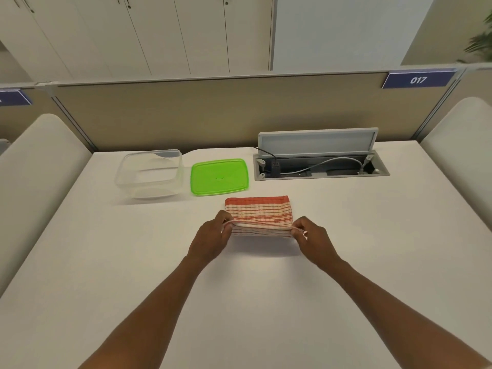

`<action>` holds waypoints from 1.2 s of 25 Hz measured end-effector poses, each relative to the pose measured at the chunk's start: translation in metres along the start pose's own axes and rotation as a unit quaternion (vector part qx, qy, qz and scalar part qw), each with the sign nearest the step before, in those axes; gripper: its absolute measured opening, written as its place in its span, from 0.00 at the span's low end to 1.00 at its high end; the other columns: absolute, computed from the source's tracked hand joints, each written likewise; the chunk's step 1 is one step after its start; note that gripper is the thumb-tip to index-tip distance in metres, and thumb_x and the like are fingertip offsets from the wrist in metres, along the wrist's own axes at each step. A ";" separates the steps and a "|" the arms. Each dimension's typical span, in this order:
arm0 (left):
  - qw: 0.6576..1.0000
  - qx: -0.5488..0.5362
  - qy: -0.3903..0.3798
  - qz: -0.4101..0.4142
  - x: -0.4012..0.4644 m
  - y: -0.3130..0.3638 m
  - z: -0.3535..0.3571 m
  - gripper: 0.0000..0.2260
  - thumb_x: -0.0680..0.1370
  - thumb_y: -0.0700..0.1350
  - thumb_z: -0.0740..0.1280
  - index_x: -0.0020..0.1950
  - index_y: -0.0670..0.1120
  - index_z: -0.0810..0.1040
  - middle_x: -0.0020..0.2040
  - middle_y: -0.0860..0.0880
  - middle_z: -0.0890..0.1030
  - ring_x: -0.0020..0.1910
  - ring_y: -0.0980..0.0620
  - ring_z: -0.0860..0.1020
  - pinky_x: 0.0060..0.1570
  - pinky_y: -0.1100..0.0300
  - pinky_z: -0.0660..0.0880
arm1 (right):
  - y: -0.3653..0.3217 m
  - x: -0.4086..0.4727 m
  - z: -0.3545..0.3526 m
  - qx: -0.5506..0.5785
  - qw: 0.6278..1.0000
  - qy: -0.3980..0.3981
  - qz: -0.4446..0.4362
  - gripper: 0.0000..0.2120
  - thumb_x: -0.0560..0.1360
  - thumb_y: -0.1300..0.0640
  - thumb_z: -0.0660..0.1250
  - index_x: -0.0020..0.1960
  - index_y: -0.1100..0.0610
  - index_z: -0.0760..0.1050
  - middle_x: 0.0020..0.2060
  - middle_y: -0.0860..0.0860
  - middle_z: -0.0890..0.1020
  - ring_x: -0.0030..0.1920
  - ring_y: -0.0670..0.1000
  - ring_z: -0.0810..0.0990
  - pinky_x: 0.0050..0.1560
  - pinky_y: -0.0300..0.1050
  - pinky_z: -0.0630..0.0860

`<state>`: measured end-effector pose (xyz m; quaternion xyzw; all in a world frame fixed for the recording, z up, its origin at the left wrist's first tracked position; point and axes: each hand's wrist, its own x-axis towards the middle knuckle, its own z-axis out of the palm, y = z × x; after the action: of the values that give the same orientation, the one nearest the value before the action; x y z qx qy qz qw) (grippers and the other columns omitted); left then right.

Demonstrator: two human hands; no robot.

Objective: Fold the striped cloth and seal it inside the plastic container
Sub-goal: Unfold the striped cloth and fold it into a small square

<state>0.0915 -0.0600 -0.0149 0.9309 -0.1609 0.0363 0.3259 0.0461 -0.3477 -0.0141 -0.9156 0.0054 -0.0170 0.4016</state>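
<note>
The striped cloth lies folded into a compact rectangle on the white desk, its near edge raised. It looks soft, light and limp, likely to sag unless held at both corners. The left hand and right hand each pinch a near corner. Beyond it, the flat green lid lies just beside the clear, rigid plastic container, which stands open.
</note>
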 end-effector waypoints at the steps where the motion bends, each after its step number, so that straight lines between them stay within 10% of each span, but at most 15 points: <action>1: 1.000 -0.015 0.019 -0.006 0.008 0.000 -0.001 0.05 0.80 0.46 0.63 0.54 0.46 0.73 0.39 0.49 0.81 0.37 0.42 0.80 0.34 0.55 0.70 | -0.003 0.009 -0.002 0.020 1.000 0.014 0.015 0.03 0.78 0.57 0.62 0.46 0.53 0.73 0.42 0.46 0.81 0.42 0.45 0.79 0.35 0.31 0.72; 24: 0.980 -0.038 0.035 -0.193 0.107 -0.044 0.036 0.05 0.78 0.49 0.64 0.48 0.50 0.78 0.42 0.50 0.83 0.44 0.48 0.80 0.44 0.54 0.74 | 0.010 0.176 0.023 -0.078 0.985 0.030 0.153 0.06 0.77 0.49 0.66 0.50 0.51 0.73 0.47 0.50 0.82 0.43 0.50 0.79 0.45 0.44 0.74; 30: 0.981 0.173 0.089 -0.017 0.099 -0.013 0.054 0.15 0.76 0.40 0.63 0.62 0.43 0.76 0.60 0.43 0.79 0.61 0.41 0.76 0.61 0.48 0.72 | 0.003 0.154 0.044 -0.184 0.977 0.105 -0.006 0.14 0.76 0.55 0.64 0.61 0.55 0.73 0.60 0.54 0.78 0.61 0.56 0.75 0.65 0.53 0.70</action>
<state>0.1873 -0.1113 -0.0478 0.9688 -0.1062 0.1410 0.1740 0.2013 -0.3213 -0.0424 -0.9670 0.0451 -0.1140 0.2234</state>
